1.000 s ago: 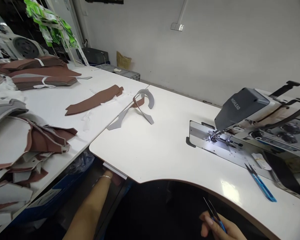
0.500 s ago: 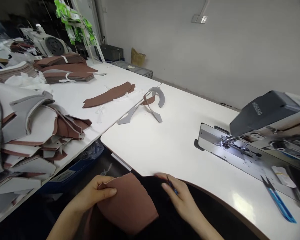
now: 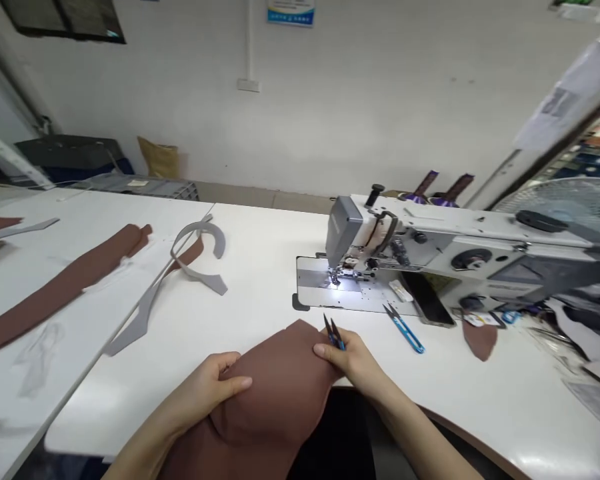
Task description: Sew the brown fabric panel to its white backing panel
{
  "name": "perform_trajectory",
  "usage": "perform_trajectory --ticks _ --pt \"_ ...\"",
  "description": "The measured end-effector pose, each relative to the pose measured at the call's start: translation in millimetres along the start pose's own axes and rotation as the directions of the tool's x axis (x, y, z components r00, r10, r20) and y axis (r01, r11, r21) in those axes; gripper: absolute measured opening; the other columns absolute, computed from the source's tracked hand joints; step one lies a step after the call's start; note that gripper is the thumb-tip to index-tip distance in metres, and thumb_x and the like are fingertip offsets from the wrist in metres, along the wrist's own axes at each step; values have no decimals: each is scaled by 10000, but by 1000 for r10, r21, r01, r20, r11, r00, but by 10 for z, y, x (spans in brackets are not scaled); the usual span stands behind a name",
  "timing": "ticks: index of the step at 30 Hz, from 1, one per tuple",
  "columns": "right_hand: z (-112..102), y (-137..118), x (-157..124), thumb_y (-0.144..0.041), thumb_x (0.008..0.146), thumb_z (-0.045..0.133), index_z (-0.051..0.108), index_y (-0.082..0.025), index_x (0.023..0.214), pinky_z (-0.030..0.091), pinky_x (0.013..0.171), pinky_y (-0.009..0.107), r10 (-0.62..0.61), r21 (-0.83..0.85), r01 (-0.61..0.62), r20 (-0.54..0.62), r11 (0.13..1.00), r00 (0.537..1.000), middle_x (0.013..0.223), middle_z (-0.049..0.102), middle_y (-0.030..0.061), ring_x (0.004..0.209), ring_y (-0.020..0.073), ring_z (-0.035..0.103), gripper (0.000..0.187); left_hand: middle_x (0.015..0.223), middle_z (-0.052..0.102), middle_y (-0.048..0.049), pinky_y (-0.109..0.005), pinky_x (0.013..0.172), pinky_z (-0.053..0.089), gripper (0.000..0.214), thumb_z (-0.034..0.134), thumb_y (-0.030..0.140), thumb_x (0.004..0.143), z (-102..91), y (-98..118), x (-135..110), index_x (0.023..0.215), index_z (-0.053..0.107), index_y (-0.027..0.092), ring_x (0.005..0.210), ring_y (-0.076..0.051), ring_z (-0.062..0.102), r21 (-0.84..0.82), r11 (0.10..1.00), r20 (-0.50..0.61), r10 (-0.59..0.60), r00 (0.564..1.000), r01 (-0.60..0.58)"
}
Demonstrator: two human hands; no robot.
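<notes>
A brown leather-like piece spans both hands at the table's front edge and hangs down towards my lap. My left hand grips its left side, thumb on top. At the upper right, my right hand pinches the same piece between thumb and fingers. That hand also holds small thread snips, whose dark blades point up past the fingers. Beyond the hands stands a sewing machine with its needle area lit. A second pair of blue thread snips lies on the table to the right.
Curved grey and brown strips rest on the white table at left. Further left lies a long brown piece. A dark phone sits under the machine arm, and scraps are piled at far right.
The view has swung right towards the sewing machine. The brown piece has come up to the table edge, and my right hand, formerly apart from it with the snips, now pinches it.
</notes>
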State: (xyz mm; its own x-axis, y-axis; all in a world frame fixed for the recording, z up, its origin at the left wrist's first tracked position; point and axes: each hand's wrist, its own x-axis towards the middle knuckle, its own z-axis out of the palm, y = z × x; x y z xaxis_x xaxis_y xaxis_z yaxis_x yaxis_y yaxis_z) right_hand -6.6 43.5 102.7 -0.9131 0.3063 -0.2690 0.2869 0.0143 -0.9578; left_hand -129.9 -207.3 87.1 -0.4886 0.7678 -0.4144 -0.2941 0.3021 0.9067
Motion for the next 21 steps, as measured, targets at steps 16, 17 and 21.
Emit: perform_trajectory --ticks 16,17,21 --pt "-765 606 514 -472 941 402 558 -122 1127 385 614 335 -191 -888 -330 -402 319 896 1068 622 149 808 281 621 426 1012 610 -129 -412 812 419 235 410 157 886 -438 246 860 1048 575 114 966 -299 563 931 325 -219 134 967 166" --pt "-801 631 463 -438 944 409 568 -93 1104 391 597 341 -244 -911 -349 -398 221 884 1075 607 173 805 290 615 413 1123 587 -159 -450 880 407 330 389 93 872 -364 232 864 1150 567 97 1063 -320 531 976 182 -160 229 960 120" --pt "-660 563 421 -227 915 484 598 -25 1101 426 800 439 -544 -978 -209 -170 -11 822 1155 572 233 1027 363 533 298 1394 441 -165 -515 1049 360 467 531 264 888 0 -89 852 1325 523 99 1264 -351 418 987 -106 147 333 931 -118"
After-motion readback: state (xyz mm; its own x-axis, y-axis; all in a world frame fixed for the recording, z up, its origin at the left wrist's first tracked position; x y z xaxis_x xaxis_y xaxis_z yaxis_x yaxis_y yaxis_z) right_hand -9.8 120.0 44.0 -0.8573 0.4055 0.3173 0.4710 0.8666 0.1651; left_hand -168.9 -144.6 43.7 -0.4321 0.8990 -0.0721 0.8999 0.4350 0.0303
